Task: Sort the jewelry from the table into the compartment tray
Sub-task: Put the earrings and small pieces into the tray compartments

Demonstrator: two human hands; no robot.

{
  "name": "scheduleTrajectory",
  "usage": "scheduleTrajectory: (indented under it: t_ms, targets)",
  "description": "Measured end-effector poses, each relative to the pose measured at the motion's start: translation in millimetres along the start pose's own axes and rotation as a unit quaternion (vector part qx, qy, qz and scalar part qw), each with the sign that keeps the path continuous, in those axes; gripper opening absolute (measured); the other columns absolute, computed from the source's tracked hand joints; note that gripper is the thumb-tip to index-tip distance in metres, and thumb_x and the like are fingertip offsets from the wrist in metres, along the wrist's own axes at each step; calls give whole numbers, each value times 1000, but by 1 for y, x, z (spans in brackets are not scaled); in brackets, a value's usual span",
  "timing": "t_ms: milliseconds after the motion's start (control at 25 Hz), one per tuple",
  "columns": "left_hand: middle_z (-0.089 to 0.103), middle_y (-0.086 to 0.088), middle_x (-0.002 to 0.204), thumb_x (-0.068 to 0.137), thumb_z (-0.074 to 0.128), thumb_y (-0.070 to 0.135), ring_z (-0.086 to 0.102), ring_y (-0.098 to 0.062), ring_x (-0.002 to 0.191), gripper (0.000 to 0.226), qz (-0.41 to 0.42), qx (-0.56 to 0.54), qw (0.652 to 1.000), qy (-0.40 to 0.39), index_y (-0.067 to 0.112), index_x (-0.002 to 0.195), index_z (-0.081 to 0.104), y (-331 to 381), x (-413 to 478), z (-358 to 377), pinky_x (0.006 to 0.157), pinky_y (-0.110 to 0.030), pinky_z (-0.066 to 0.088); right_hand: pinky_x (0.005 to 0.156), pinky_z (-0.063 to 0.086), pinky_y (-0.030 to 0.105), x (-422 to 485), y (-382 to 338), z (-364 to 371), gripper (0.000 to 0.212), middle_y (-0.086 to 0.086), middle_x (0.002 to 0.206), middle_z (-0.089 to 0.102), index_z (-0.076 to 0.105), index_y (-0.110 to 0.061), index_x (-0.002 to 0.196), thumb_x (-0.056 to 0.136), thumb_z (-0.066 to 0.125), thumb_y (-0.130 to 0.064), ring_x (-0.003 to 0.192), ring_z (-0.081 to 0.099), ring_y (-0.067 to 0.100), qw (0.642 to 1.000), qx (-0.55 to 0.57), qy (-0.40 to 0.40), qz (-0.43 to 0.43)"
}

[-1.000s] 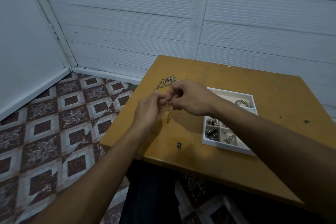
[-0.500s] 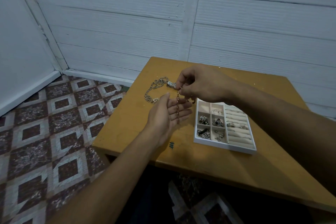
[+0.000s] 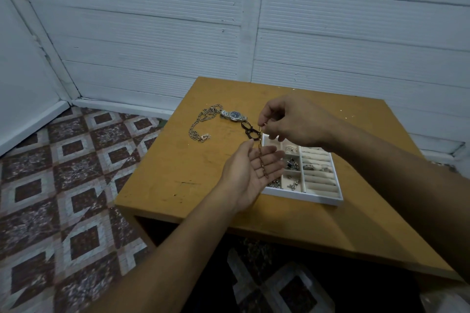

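Note:
My right hand (image 3: 292,119) pinches the top end of a thin gold chain (image 3: 262,160), which hangs straight down. Its lower end lies across the upturned palm of my left hand (image 3: 250,173), whose fingers are straight. Both hands hover over the left edge of the white compartment tray (image 3: 328,198), where several small silver pieces sit in the small cells and rings in the padded rolls. On the table behind lie a silver link necklace (image 3: 201,124), a silver wristwatch (image 3: 234,115) and dark ring-shaped pieces (image 3: 249,131).
The wooden table (image 3: 183,175) stands against a white panelled wall (image 3: 254,33). Patterned tile floor (image 3: 63,185) stretches to the left. The table's near edge runs just below my forearms.
My left hand let go of the chain and turned palm up beneath it. The right hand lifted the chain and carried it right, to the tray's edge. The view pulled back.

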State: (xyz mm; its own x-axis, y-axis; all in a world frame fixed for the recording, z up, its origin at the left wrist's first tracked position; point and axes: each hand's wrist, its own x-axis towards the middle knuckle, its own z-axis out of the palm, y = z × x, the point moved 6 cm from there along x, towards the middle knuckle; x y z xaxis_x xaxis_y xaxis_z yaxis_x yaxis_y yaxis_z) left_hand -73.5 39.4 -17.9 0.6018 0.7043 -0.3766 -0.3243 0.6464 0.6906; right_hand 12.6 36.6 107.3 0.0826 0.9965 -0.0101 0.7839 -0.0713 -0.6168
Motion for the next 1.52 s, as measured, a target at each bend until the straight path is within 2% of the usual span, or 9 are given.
scheduleTrajectory:
  t_ms: [240, 400, 600, 760, 920, 1080, 1280, 1440, 1520]
  targets:
    - [72, -18, 95, 99, 40, 33, 71, -28, 87, 40, -36, -74, 997, 5, 1, 109, 62, -9, 8, 8, 77, -37, 58, 60, 45, 19, -16, 26, 7, 13, -3, 78, 66, 69, -14, 92, 86, 63, -6, 66, 60, 6, 999, 4, 12, 29]
    - [72, -17, 85, 99, 42, 32, 72, -26, 77, 37, -45, -100, 994, 21, 0, 103, 62, -13, 10, 10, 66, -36, 60, 66, 52, 27, -26, 37, 11, 13, 0, 80, 68, 70, -14, 91, 84, 63, -5, 71, 63, 12, 999, 4, 5, 38]
    - [68, -23, 109, 99, 40, 30, 68, -29, 92, 42, -39, -115, 992, 39, -4, 119, 56, -11, 12, 6, 83, -39, 55, 66, 54, 30, -35, 53, 24, 19, -3, 76, 69, 68, -19, 90, 80, 67, -4, 67, 63, 8, 998, 17, -19, 60]
    - [68, -22, 105, 99, 41, 28, 67, -31, 99, 39, -28, -113, 992, 54, -3, 115, 56, -9, 11, 3, 81, -39, 56, 69, 53, 32, -36, 60, 34, 20, -2, 76, 67, 65, -19, 90, 79, 68, -4, 67, 60, 12, 998, 2, -32, 53]
    - [67, -23, 111, 99, 40, 29, 67, -32, 101, 39, -9, -79, 995, 64, -2, 116, 57, -6, 11, 0, 91, -41, 53, 61, 47, 22, -34, 60, 37, 21, -4, 78, 66, 61, -25, 89, 80, 69, -8, 68, 60, 9, 998, -29, -29, 41]
    - [69, -19, 104, 100, 39, 30, 68, -24, 87, 40, 12, -36, 996, 75, -1, 116, 58, -5, 8, 0, 81, -34, 54, 58, 42, 18, -25, 55, 45, 24, -8, 77, 62, 58, -25, 91, 80, 65, -6, 69, 56, 6, 999, -43, -3, 32]
    - [72, -16, 102, 101, 39, 29, 70, -21, 85, 39, 53, -4, 995, 85, -1, 114, 59, -1, 7, -1, 75, -30, 56, 58, 42, 22, -24, 59, 53, 17, 2, 85, 65, 56, -17, 92, 80, 61, -7, 73, 57, 14, 998, 9, 46, 47]
    - [72, -12, 105, 100, 40, 30, 69, -21, 96, 35, 79, 57, 990, 105, 3, 112, 60, -2, 8, -1, 85, -33, 53, 55, 40, 18, -27, 64, 56, 13, -2, 79, 64, 57, -18, 87, 82, 62, -7, 69, 57, 11, 995, 47, 71, 59]
    - [73, -7, 103, 98, 42, 30, 70, -18, 93, 31, 92, 98, 985, 109, 8, 111, 60, -1, 7, 0, 80, -30, 53, 58, 44, 20, -29, 66, 59, 15, -4, 76, 65, 57, -19, 84, 81, 64, -6, 70, 60, 11, 991, 79, 76, 72]
